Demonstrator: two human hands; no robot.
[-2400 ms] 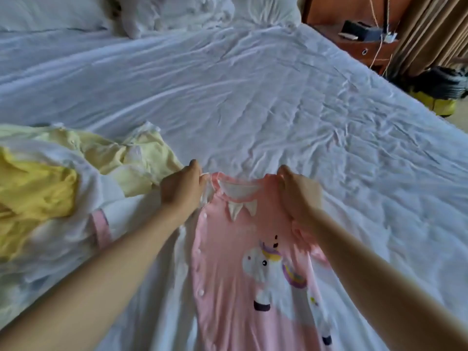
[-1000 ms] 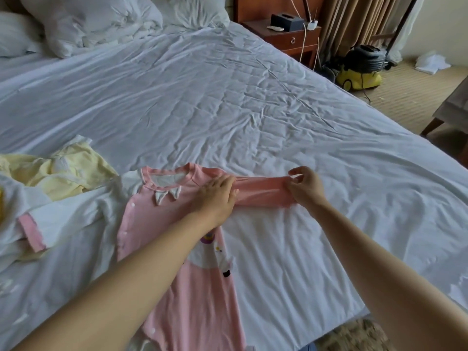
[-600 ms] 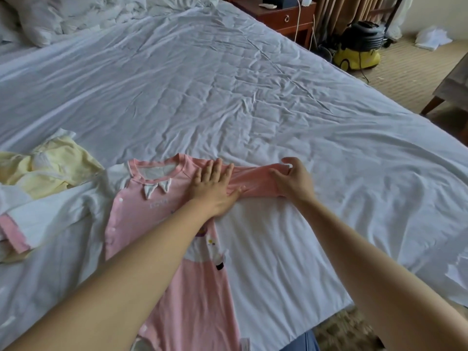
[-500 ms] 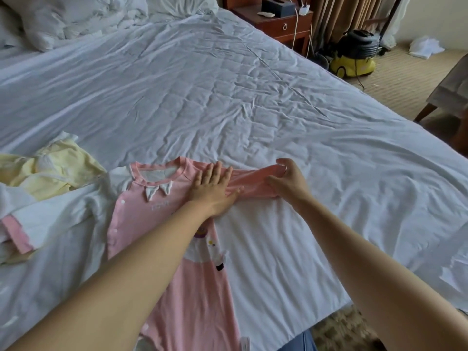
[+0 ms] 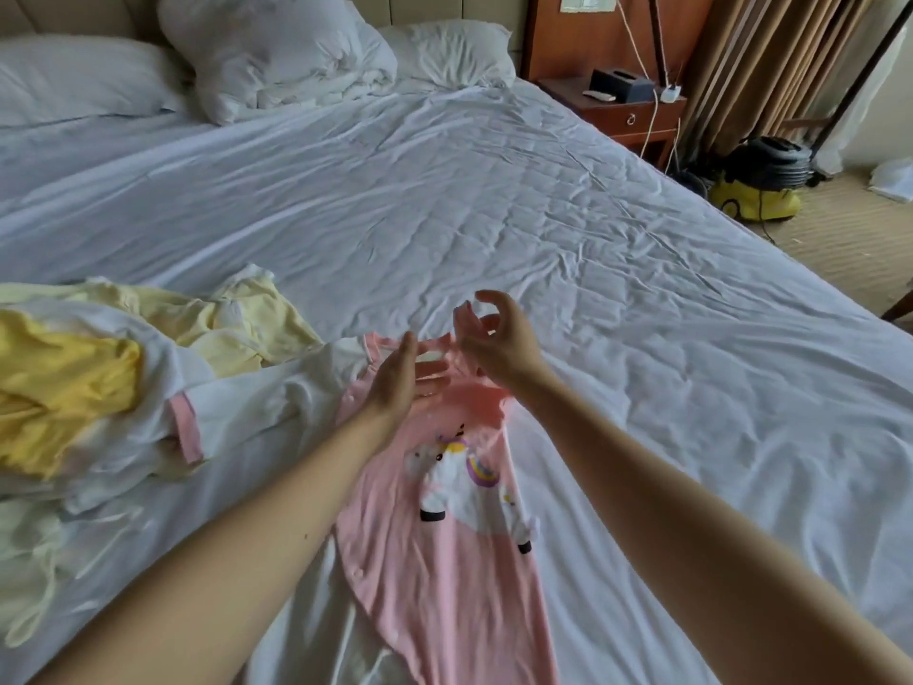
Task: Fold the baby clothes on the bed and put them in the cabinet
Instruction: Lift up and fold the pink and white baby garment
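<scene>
A pink baby romper [image 5: 444, 561] with a unicorn print lies lengthwise on the white bed [image 5: 494, 190], its neckline towards the pillows. My right hand [image 5: 499, 343] hovers over the collar with curled fingers that pinch the end of the romper's right sleeve, lifted and brought in over the chest. My left hand [image 5: 395, 383] is just left of it, fingers straight and edge-on above the chest. The two hands are almost touching. The collar is mostly hidden behind them.
A heap of unfolded baby clothes lies at the left: a bright yellow piece [image 5: 59, 388], a pale yellow one [image 5: 237, 323] and a white one with a pink cuff [image 5: 247, 412]. Pillows [image 5: 267, 47] at the head. Nightstand [image 5: 627, 116] and yellow vacuum [image 5: 761, 185] stand beyond the right bed edge.
My right hand has carried the outstretched sleeve leftwards and up over the chest. My left hand has lifted off the romper's shoulder. The camera has tilted up towards the pillows.
</scene>
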